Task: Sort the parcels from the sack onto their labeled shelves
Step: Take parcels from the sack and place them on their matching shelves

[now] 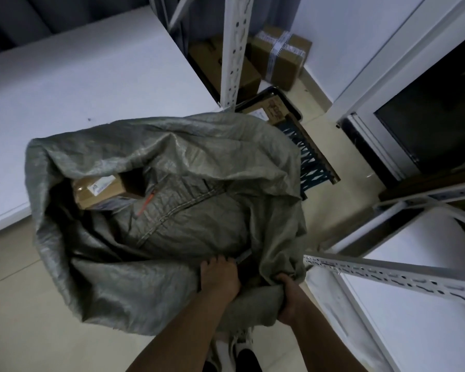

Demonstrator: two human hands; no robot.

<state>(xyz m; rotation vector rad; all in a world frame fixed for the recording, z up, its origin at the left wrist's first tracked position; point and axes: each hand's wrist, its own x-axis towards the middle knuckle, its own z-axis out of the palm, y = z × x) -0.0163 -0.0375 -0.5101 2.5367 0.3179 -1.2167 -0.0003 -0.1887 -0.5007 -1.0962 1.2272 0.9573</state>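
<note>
Both hands low on the grey-green woven plastic sack (172, 210), slumped on the floor between white shelves. Left hand (219, 275) pinching a fold, fingers curled into it; right hand (289, 298) clamped round bunched fabric. Brown cardboard parcel (100, 190) showing in the mouth. Best lifting evenly, tipping slowly, keeping both grips firm.

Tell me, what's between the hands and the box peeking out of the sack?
In the head view, only crumpled grey sack fabric lies between the hands, left and right, and the cardboard box. An orange tag sits beside the box.
</note>
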